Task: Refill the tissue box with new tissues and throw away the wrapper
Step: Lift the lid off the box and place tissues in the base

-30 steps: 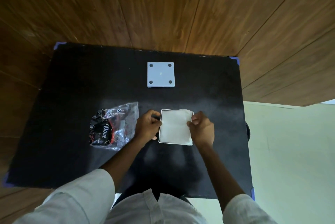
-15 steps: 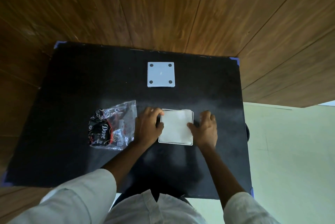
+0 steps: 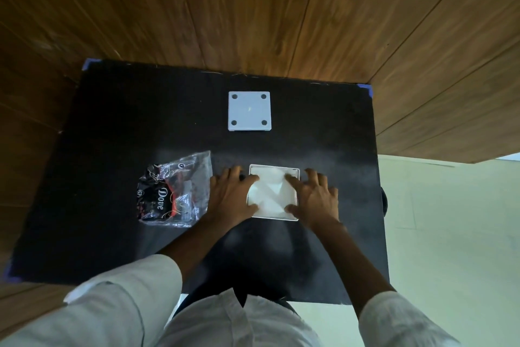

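Black table [image 3: 112, 127]: tissue box [image 3: 292, 171] holds tissues [image 3: 271, 194].

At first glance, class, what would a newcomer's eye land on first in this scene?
Probably the two hands, left hand and right hand, pressing white tissues into the open box at the middle of the black table. Next, the crumpled wrapper left of them, and the pale square lid farther back.

Both hands, left hand [image 3: 232, 196] and right hand [image 3: 316, 197], lie spread flat on the tissues [image 3: 271, 194] in the tissue box [image 3: 294, 172]. The wrapper [image 3: 174, 192] lies at nine o'clock, the lid [image 3: 249, 111] at twelve.
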